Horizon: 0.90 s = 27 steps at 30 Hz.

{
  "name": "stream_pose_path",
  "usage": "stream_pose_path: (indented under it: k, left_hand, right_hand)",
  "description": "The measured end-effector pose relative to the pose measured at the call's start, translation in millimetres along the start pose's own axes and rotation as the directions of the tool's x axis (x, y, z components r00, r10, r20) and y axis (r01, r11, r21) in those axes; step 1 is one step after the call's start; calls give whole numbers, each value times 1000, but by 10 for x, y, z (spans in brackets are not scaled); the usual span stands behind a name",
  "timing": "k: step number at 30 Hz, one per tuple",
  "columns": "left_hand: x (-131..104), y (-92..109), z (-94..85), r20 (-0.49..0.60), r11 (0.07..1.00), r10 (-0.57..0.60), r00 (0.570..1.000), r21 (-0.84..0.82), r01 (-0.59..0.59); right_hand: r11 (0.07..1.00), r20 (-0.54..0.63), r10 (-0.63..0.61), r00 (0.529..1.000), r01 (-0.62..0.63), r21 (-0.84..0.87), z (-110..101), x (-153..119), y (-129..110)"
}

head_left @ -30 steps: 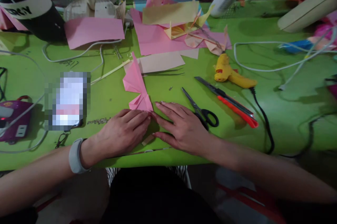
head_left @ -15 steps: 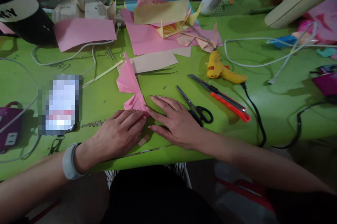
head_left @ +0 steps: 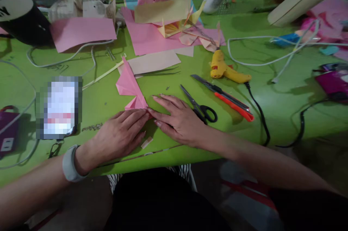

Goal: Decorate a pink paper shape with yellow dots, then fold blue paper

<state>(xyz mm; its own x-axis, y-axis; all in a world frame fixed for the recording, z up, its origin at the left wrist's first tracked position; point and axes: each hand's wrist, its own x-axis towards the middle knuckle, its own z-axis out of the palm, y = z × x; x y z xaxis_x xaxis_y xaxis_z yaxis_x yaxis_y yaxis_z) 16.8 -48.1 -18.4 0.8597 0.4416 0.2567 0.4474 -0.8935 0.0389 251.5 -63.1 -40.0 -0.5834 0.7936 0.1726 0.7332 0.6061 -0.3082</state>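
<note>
A strip of folded pink paper (head_left: 131, 85) with pleated, wing-like flaps lies slantwise on the green table. My left hand (head_left: 122, 129), with a grey band on its wrist, is closed over the paper's near end and holds it against the table; its fingers hide that end. Palm down, my right hand (head_left: 176, 119) lies open with fingers spread, its index fingertip touching the paper's near tip. Just right of this hand are black scissors (head_left: 199, 106), partly covered by it, and a red and black utility knife (head_left: 224, 97). A small pale paper scrap (head_left: 147, 142) rests between my hands.
A yellow glue gun (head_left: 227, 70) with a black cord lies at right. Pink paper sheets (head_left: 141, 41), a beige strip (head_left: 154, 62) and white cables (head_left: 250, 38) are farther back. A phone (head_left: 60, 106) is at left, a dark bottle (head_left: 21, 13) behind it.
The whole view has shifted slightly. My left hand still holds the paper's near end, and my right fingertips have moved a little closer to it.
</note>
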Motion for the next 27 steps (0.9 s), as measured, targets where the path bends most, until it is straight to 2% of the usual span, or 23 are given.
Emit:
stream_pose_path:
  k: [4,6,7,8,10,12,14,16,20,22,27]
  left_hand:
    - [12,-20,3,13,1000,13,1000,-12,-12]
    - [14,-25,5,13,1000,24,1000,-19,-24]
    - [14,-25,5,13,999,30,999,-20,-30]
    - [14,-25,4,12,999,36,999,-18,-35]
    - [16,-20,-2,10,999,42,999,-7,-42]
    - [23,-10,-12,12,999,40,999,6,-40]
    - [35,4,-22,10,999,35,999,11,-35]
    - [45,19,-28,14,1000,29,999,8,-29]
    - [46,40,-24,30,1000,17,999,1,-17]
    - [36,42,-19,38,1000,11,999,-4,-11]
    - [1,25,-16,63,1000,11,998,-8,-11]
  right_hand:
    - [988,-79,19,997,-6,152,-32,8,22]
    - [967,-133,105,986,-70,244,-82,36,21]
    - [950,-117,170,979,-131,284,-114,60,18]
    - [927,-60,238,969,-208,312,-147,93,16]
    - [858,161,338,927,-374,353,-211,180,16]
    - [771,408,355,841,-510,382,-265,278,23]
    - [711,548,331,768,-585,390,-308,366,32]
    - [716,598,319,735,-600,356,-340,431,35]
    - [757,627,305,716,-582,296,-369,496,41]
    - [729,667,291,686,-610,309,-356,522,64]
    - [605,787,218,577,-713,355,-298,607,147]
